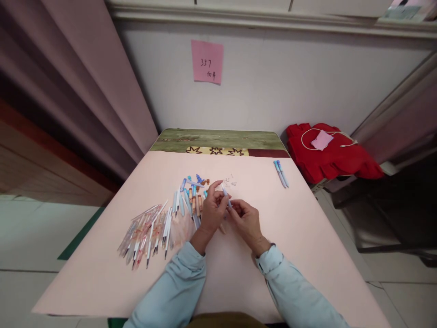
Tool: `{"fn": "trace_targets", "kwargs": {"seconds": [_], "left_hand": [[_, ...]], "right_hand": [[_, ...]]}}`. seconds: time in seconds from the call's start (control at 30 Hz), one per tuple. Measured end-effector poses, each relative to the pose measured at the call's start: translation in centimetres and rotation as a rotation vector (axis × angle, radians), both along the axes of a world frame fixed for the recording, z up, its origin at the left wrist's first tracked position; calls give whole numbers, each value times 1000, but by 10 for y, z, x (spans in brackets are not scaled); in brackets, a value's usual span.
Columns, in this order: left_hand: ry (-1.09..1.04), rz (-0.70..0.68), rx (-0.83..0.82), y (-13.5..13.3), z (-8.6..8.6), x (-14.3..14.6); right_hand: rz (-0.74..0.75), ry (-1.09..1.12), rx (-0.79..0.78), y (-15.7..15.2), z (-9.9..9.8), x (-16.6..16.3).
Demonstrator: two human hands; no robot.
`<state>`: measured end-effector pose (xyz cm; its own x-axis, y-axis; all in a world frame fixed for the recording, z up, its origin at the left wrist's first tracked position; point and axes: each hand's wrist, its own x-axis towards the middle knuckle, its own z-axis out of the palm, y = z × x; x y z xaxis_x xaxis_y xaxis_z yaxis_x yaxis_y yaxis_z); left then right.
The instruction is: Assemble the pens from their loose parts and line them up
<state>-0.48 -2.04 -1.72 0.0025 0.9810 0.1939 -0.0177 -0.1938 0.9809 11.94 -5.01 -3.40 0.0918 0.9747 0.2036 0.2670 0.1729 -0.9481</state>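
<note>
A pale blue-white pen barrel [226, 193] is tilted between both hands over the middle of the table. My left hand [214, 210] pinches it along its length, index finger curled near the top. At its lower end are the closed fingertips of my right hand [247, 222]. Beside my left hand lie brown and blue pen parts [194, 200], partly covered by that hand. Farther left spreads a pile of clear pen tubes [139, 234] mixed with white dark-tipped refills [167, 230]. Small blue caps [199, 178] and tiny clear pieces [232, 183] sit beyond my hands.
Two blue-topped pens [281, 174] lie side by side at the table's right. The pale pink tabletop [290, 255] ends at a green patterned strip [218, 139] by the wall. Right of the table is a red cloth [327, 159] with a white cable on it.
</note>
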Motion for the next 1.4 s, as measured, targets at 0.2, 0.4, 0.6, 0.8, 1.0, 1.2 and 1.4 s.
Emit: {"fn": "trace_targets", "kwargs": {"seconds": [0.2,0.4,0.6,0.8,1.0,1.2,1.4], "left_hand": [[-13,23,-10,-1,1,0],[6,51,19,-2,6,2],[23,46,31,-1,2,1],[-2,32,-19,3,1,0],[-85,22,-85,5,3,0],[-279,101,-204,14,4,-10],[-362,115,-227,14,4,-10]], "right_hand": [[-2,7,-2,0,1,-1],[2,23,-19,-1,2,-1],[13,24,-12,-1,-1,-1],[25,63,-3,-1,-2,-3],[45,87,-10,0,-1,-2],[61,143,-47,0,2,0],[18,236,-104,1,4,1]]}}
